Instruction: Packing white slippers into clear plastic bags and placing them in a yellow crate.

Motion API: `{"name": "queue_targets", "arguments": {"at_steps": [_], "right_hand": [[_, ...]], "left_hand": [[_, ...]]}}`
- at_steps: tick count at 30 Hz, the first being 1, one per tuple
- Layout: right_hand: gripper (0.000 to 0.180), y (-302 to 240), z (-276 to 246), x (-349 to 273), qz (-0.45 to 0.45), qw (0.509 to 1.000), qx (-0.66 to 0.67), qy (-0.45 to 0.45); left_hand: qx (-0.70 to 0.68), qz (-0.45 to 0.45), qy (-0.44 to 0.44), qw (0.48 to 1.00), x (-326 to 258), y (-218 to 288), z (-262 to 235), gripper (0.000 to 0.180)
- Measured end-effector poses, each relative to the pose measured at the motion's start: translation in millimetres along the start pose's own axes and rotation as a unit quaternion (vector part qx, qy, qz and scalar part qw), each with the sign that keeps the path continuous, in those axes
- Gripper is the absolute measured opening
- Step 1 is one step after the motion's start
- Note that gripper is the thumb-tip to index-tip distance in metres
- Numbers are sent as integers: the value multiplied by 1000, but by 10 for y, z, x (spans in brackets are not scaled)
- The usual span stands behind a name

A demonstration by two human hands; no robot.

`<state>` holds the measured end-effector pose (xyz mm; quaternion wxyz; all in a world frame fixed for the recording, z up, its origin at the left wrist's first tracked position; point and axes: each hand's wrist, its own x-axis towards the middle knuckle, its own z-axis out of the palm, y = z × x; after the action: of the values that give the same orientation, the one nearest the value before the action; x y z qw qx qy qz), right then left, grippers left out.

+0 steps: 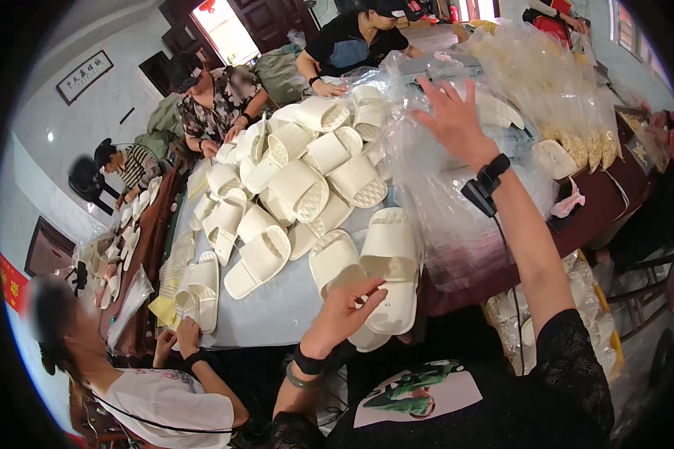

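Observation:
A pair of cream slide slippers stands at the table's front edge, a left slipper (335,258) and a right slipper (388,247), toes pointing away from me. My left hand (342,318) lies over the left slipper's sole and reaches toward the right one. Its visible fingers and thumb are apart; whether it presses on the slipper I cannot tell. My right hand (455,123) is stretched far forward with fingers spread, holding nothing, above a stack of clear plastic bags (457,217). Beyond the pair rises a heap of loose cream slippers (296,187).
A co-worker at my left handles a slipper (198,292) beside a yellow paper (165,310). Other people sit along the far side. Filled clear bags (558,90) stand at the back right, near a lone slipper (554,159). More bagged slippers (505,318) lie low at the right.

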<state>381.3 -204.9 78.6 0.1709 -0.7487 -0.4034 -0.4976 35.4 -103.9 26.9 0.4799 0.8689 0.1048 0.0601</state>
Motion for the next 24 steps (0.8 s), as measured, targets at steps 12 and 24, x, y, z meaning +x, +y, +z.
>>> {"name": "queue_targets", "arguments": {"at_steps": [12, 24], "right_hand": [[56, -338, -1245, -1508, -57, 867, 298, -395], [33, -619, -1200, -2129, 55, 879, 377, -286]], "left_hand": [[1, 64, 58, 996, 254, 187, 212, 39], [373, 243, 149, 883, 968, -16, 1006, 46]]}}
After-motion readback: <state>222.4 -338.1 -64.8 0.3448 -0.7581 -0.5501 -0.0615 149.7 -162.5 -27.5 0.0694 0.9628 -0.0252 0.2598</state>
